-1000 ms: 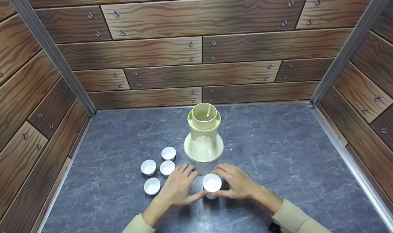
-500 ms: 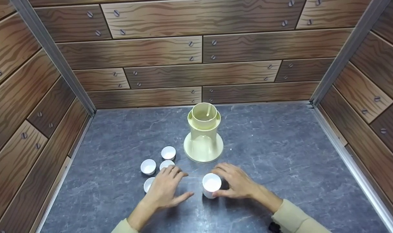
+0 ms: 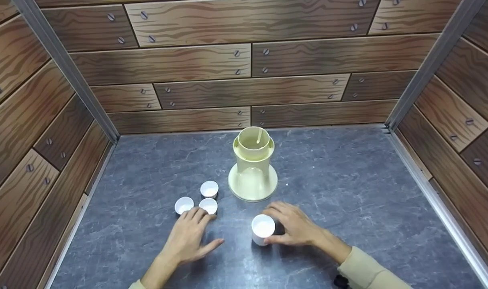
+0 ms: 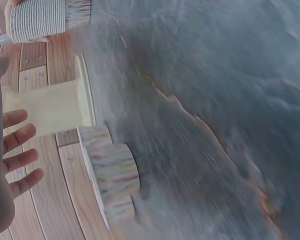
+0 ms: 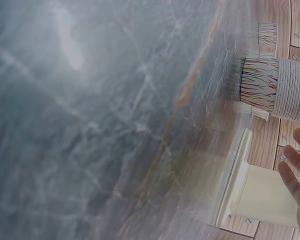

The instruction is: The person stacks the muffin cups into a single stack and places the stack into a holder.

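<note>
My right hand [image 3: 294, 228] holds a short stack of white paper cups [image 3: 263, 229] upright on the table, thumb on the near side and a finger behind. Many nested rims show on this stack of cups [image 4: 47, 19] in the left wrist view. My left hand [image 3: 186, 241] is spread over the left side, fingers extended and holding nothing, its fingertips overlapping the near edge of the loose cups in the head view. Three single cups show: one at the back [image 3: 209, 189], one at the left [image 3: 184, 205], one beside the fingertips [image 3: 208, 206]. A fourth cup is hidden behind the left hand.
A pale yellow plastic stand [image 3: 252, 182] with a wide round base and open top stands beyond the hands. Wood-patterned walls [image 3: 252, 92] enclose the back and sides. The dark marbled tabletop [image 3: 340, 176] extends to the right.
My left hand has let go of the cup stack and moved left and slightly down, now covering the nearest loose cup. My right hand stays at the stack.
</note>
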The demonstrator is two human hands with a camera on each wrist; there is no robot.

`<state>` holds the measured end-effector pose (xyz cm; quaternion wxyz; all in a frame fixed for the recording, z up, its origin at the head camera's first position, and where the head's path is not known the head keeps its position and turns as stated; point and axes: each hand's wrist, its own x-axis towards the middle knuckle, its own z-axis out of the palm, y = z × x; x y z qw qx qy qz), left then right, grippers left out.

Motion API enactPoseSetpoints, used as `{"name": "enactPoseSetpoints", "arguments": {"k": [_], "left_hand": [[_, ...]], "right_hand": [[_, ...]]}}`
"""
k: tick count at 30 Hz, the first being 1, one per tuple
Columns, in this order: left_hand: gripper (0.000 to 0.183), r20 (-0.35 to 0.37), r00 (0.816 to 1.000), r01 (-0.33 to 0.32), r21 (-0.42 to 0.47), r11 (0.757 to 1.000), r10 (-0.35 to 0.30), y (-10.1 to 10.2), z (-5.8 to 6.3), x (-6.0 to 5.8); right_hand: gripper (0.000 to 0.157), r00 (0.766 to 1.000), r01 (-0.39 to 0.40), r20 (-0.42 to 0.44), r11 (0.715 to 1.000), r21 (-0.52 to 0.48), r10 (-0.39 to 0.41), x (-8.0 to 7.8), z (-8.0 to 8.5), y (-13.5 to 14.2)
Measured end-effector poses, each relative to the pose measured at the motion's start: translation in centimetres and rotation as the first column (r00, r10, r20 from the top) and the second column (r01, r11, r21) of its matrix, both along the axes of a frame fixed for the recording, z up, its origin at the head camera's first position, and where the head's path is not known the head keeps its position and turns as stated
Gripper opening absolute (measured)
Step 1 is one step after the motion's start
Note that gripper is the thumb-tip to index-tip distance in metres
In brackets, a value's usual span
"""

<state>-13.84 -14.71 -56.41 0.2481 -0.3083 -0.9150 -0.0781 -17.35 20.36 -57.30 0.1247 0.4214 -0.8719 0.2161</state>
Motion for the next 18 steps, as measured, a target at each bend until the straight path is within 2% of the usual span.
{"name": "enactPoseSetpoints", "arguments": {"k": [12, 18], "left_hand": [[0.064, 0.004, 0.996, -0.093, 0.037, 0.995, 0.093, -3.0, -0.4, 1.1], [0.061, 0.043, 0.986, -0.162, 0.054, 0.985, 0.160, -4.2, -0.5, 1.6]], "right_hand": [[0.072, 1.000, -0.007, -0.007, 1.000, -0.002, 0.007, -0.1, -0.2, 0.0], [0.068, 1.000, -0.005, -0.010, 1.000, -0.007, 0.005, -0.1, -0.3, -0.1]]}}
